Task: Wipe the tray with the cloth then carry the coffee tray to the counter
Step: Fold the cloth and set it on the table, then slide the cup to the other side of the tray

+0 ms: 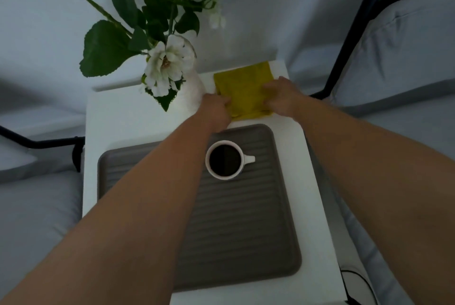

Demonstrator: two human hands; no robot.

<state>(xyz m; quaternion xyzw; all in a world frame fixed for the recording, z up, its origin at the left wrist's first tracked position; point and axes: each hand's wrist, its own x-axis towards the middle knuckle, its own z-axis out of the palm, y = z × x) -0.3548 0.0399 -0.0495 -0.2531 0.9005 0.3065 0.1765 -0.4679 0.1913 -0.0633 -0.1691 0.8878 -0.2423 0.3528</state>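
Up at the far edge of the white worktop [118, 117], the yellow cloth [242, 88] lies folded, just beyond the grey ribbed tray [246, 218]. Both hands reach over the tray: the left hand [215, 111] and right hand [283, 98] each have fingers curled, pinching the cloth's near corners. A white cup [225, 159] of dark coffee stands on the tray, and flowers [167, 63] in a vase sit left of the cloth.

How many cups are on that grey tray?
1. A white cup of dark coffee stands on the far half of the tray, handle to the right. The left forearm hides part of the tray.
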